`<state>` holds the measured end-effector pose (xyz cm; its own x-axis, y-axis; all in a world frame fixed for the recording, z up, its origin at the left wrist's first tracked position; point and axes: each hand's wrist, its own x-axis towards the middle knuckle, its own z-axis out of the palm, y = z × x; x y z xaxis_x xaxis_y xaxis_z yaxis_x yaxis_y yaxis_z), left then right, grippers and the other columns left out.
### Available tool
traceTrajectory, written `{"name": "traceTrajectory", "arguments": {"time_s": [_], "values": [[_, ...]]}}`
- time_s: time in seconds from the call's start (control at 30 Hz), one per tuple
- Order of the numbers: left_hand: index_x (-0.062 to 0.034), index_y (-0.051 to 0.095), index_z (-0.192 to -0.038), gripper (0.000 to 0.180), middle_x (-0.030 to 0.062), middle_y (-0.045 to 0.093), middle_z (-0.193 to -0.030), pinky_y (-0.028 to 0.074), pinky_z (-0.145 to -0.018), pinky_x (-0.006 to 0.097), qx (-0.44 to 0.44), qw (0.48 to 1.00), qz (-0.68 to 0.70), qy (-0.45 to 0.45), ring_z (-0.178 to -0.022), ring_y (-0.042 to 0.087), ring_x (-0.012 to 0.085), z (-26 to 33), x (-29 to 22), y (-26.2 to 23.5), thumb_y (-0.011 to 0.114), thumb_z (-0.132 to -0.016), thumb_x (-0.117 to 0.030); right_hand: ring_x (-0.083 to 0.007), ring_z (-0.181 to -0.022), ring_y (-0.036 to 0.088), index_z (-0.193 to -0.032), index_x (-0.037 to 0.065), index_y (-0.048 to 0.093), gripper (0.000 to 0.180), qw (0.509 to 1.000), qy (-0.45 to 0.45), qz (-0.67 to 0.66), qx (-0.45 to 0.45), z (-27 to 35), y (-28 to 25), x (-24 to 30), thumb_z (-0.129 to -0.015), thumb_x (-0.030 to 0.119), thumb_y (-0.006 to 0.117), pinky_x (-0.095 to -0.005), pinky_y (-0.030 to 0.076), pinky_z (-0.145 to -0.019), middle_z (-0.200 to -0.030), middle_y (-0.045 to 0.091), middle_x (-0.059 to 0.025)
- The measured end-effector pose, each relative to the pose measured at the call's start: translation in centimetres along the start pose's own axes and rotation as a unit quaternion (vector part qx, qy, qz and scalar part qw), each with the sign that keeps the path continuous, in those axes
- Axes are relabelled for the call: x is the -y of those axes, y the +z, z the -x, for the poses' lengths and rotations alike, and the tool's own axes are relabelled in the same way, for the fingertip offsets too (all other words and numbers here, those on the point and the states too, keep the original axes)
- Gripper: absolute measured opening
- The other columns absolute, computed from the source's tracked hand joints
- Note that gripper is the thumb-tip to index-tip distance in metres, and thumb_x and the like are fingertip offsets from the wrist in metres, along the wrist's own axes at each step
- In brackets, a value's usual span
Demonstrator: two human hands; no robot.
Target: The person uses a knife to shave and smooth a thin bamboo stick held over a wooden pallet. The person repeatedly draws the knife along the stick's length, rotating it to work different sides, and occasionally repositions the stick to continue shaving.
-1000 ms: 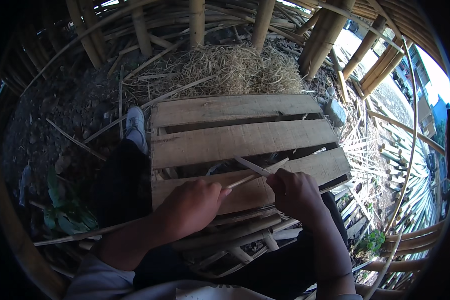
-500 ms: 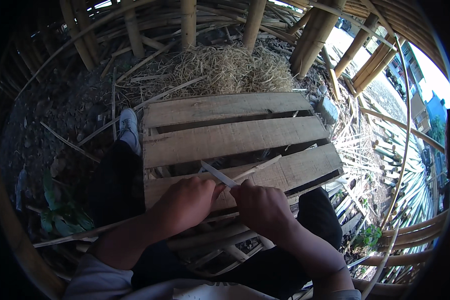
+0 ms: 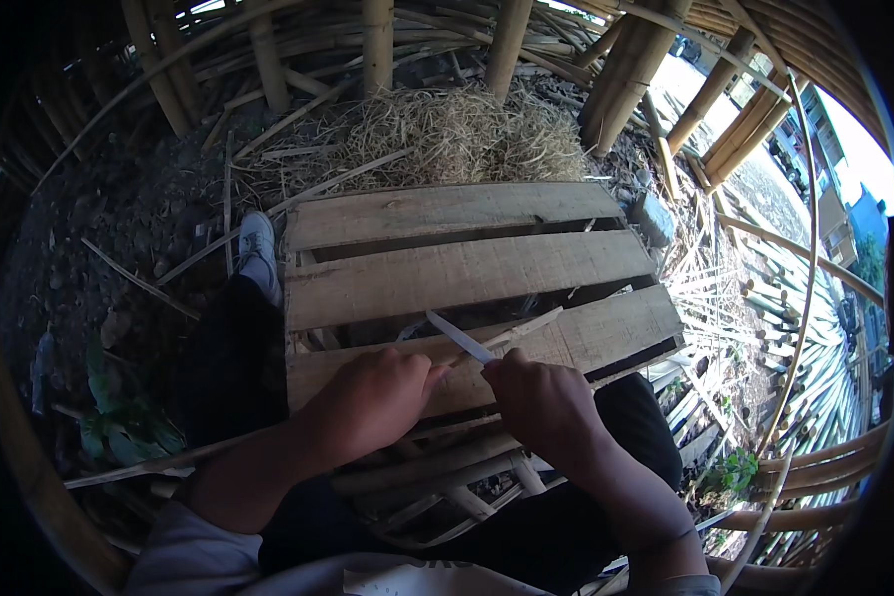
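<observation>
My left hand (image 3: 372, 397) grips a thin pale bamboo strip (image 3: 521, 331) that runs up and to the right over the wooden pallet (image 3: 447, 273). My right hand (image 3: 546, 402) is closed on the handle of a knife, whose light blade (image 3: 457, 338) points up and to the left and crosses the strip just above my knuckles. Both hands sit close together over the nearest plank. More bamboo strips (image 3: 437, 477) lie across my lap under my forearms.
My left leg in dark trousers and a pale shoe (image 3: 258, 248) stretches along the pallet's left side. A heap of bamboo shavings (image 3: 457, 134) lies beyond the pallet. Upright bamboo poles (image 3: 377, 45) stand behind it. Cut bamboo lengths (image 3: 815, 397) pile at the right. Green leaves (image 3: 119, 427) lie at the left.
My right hand has drawn in from the right toward my left hand, and the blade now crosses the strip nearer the middle. The view has shifted slightly.
</observation>
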<state>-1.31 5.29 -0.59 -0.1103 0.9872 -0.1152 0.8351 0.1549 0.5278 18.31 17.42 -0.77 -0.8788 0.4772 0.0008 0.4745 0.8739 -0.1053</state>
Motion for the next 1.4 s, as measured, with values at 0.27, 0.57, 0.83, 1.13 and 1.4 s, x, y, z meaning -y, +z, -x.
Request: {"name": "traceTrajectory", "arguments": {"time_s": [0.27,0.57,0.83,1.13,1.4], "values": [[0.0011,0.066,-0.080,0.047,0.0248,0.069,-0.075,0.059,-0.070,0.049,-0.037,0.999,0.014,0.010,-0.073,0.072,0.0410,-0.4,0.3,0.6,0.050,-0.111,-0.031,-0.0222,-0.053,0.062,-0.088,0.010,0.059,0.023,0.989,-0.082,0.088,-0.083,0.0,0.0,0.3,-0.105,0.025,0.059,-0.0387,0.051,-0.050,-0.076,0.056,-0.0056],[0.0014,0.065,-0.080,0.047,0.0244,0.068,-0.075,0.058,-0.072,0.051,0.018,1.000,0.007,-0.017,-0.074,0.071,0.0416,-0.1,-0.4,-0.6,0.050,-0.110,-0.031,-0.0288,-0.065,0.071,-0.091,0.007,0.061,0.019,0.992,0.057,0.101,-0.048,-1.2,-0.2,-3.4,-0.105,0.020,0.056,-0.0445,0.056,-0.056,-0.073,0.062,-0.0105],[-0.0004,0.064,-0.077,0.049,0.0224,0.067,-0.072,0.059,-0.069,0.049,0.025,1.000,0.011,-0.013,-0.070,0.071,0.0405,-0.5,0.3,-0.3,0.049,-0.111,-0.032,-0.0166,-0.055,0.056,-0.080,0.009,0.056,0.031,0.979,-0.075,0.135,-0.134,1.1,-0.6,0.3,-0.107,0.024,0.056,-0.0318,0.046,-0.045,-0.073,0.052,-0.0037],[0.0037,0.066,-0.083,0.049,0.0267,0.068,-0.077,0.056,-0.074,0.052,0.061,0.995,0.037,-0.066,-0.078,0.071,0.0438,-0.4,-0.6,-1.8,0.047,-0.111,-0.030,-0.0320,-0.057,0.062,-0.083,0.006,0.053,0.027,0.996,0.020,-0.068,-0.047,-0.7,-1.2,-1.0,-0.104,0.020,0.059,-0.0446,0.047,-0.050,-0.062,0.056,-0.0153],[0.0050,0.065,-0.091,0.044,0.0262,0.067,-0.077,0.052,-0.070,0.049,-0.055,0.986,0.097,-0.126,-0.074,0.070,0.0426,-1.1,1.1,-4.7,0.046,-0.112,-0.029,-0.0490,-0.066,0.062,-0.083,0.000,0.058,0.040,0.970,0.119,-0.156,-0.142,-4.4,-2.8,-3.8,-0.109,0.028,0.048,-0.0532,0.045,-0.058,-0.064,0.059,-0.0246]]}}
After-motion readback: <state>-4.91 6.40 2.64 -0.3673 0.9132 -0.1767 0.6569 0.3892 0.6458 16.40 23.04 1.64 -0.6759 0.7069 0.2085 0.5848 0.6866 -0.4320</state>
